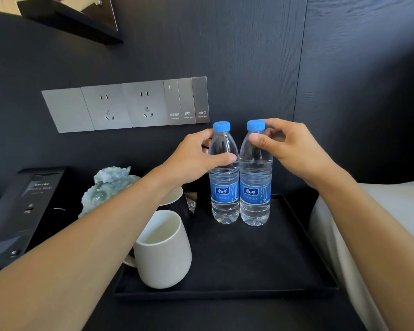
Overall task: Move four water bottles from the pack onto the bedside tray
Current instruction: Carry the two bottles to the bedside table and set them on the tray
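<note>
Two clear water bottles with blue caps and blue labels stand upright side by side at the back of the black bedside tray [225, 290]. My left hand [196, 161] wraps the shoulder of the left bottle [224, 185]. My right hand [289, 146] holds the neck of the right bottle [255, 187], thumb in front, fingers behind the cap. Both bottle bases rest on the tray. The pack is out of view.
A white mug [164, 249] stands on the tray's front left, a second white cup [173, 195] behind it under my left forearm. A pale green stone ornament [105, 187] and a black phone unit [22, 211] sit left. The bed [380, 223] lies right. Wall sockets [127, 106] above.
</note>
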Demonstrator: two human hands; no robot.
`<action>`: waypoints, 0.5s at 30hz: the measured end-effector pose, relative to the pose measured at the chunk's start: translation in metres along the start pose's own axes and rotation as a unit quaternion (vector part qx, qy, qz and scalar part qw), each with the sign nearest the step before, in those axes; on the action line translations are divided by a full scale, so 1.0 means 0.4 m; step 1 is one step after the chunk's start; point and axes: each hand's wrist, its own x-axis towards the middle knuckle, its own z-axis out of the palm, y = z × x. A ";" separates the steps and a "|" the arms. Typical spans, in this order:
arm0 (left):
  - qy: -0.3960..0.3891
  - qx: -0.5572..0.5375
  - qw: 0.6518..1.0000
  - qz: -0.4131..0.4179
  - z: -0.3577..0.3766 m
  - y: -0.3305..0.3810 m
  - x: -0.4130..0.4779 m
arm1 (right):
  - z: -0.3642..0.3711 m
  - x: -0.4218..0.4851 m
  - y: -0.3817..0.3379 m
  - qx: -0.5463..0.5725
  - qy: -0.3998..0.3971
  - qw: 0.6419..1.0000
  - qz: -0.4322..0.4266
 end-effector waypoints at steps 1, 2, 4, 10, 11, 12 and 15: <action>-0.006 -0.006 1.000 -0.001 -0.004 -0.004 -0.001 | 0.002 0.000 0.001 0.000 -0.001 1.000 0.001; -0.009 -0.011 1.000 -0.002 -0.006 -0.007 -0.001 | 0.005 0.000 0.001 -0.001 -0.001 1.000 0.002; -0.010 -0.020 1.000 0.000 -0.008 -0.010 -0.003 | 0.005 -0.002 0.001 -0.003 -0.003 1.000 0.002; -0.021 -0.042 0.999 -0.006 -0.008 -0.016 -0.005 | -0.007 -0.008 -0.006 0.008 -0.005 1.000 0.004; -0.025 -0.050 0.998 -0.009 -0.008 -0.017 -0.006 | -0.005 -0.009 -0.007 0.015 -0.010 1.000 0.007; -0.028 -0.058 0.998 -0.012 -0.008 -0.017 -0.008 | -0.003 -0.010 -0.008 0.019 -0.016 1.000 0.012; -0.030 -0.068 0.997 -0.017 -0.008 -0.016 -0.012 | -0.001 -0.011 -0.011 0.018 -0.032 0.999 0.021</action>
